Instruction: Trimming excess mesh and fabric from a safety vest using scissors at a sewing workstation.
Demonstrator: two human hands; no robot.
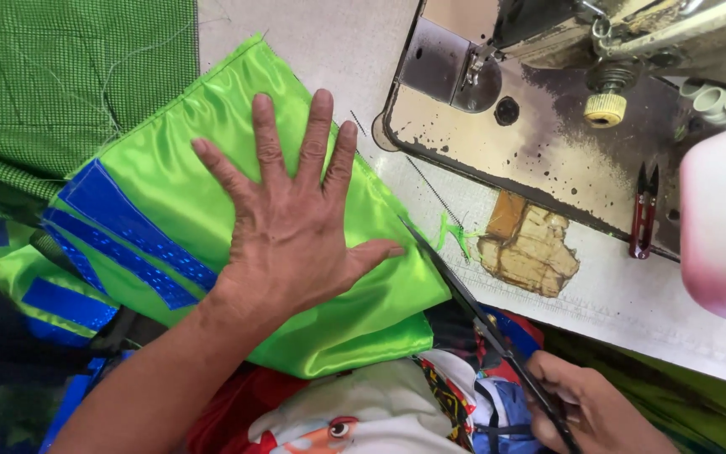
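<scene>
A: Where's the green satin piece [212,168]?

B: On the white table [329,42], left of the sewing machine [548,109]. 2 blue sequin stripes [128,235] run near its left edge.

A: Hands?

B: Left hand [287,227] pressed flat on it, 5 fingers splayed, grasping nothing. Right hand [590,412] gripping black scissors [481,311], blades along the fabric's right edge.

A: Else?

B: Red thread snips [644,210] on the machine bed. Green mesh fabric [44,76] beyond the satin.
</scene>
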